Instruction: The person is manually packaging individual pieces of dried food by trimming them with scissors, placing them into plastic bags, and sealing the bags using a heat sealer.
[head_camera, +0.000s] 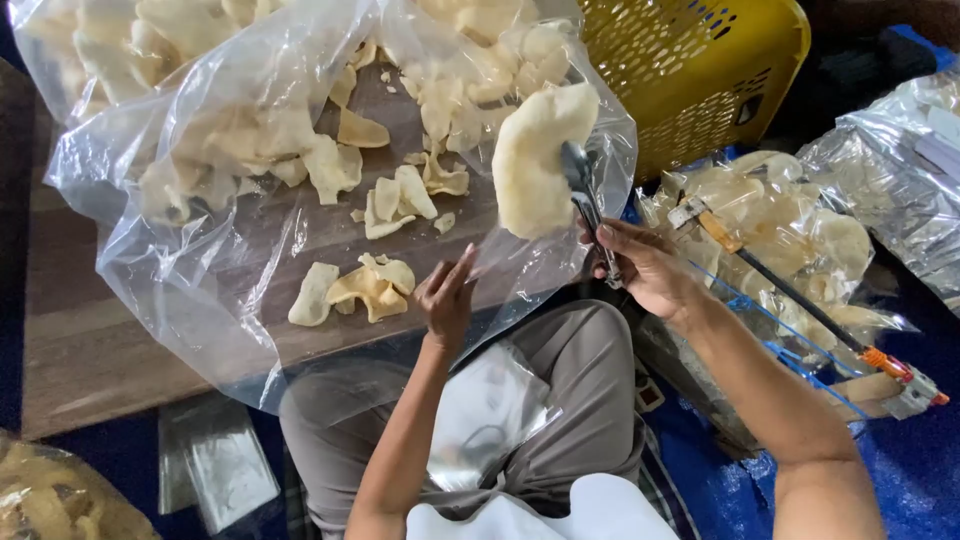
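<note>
Right hand (640, 265) closed around metal tongs (582, 190), which pinch one large pale cracker (535, 160) above the near edge of the wooden board (90, 340). Left hand (447, 297), fingers loosely curled, touches the open clear plastic bag (200, 260). Best kept: light pinch, cracker level; it looks brittle.

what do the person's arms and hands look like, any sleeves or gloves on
Both forearms are bare up to the frame edge: no sleeves show, and no gloves, watch or bracelets are visible. The left hand and right hand are bare, with no rings that can be made out. The arms are slim, and the right forearm shows fine hair. Below them the person wears grey trousers.
</note>
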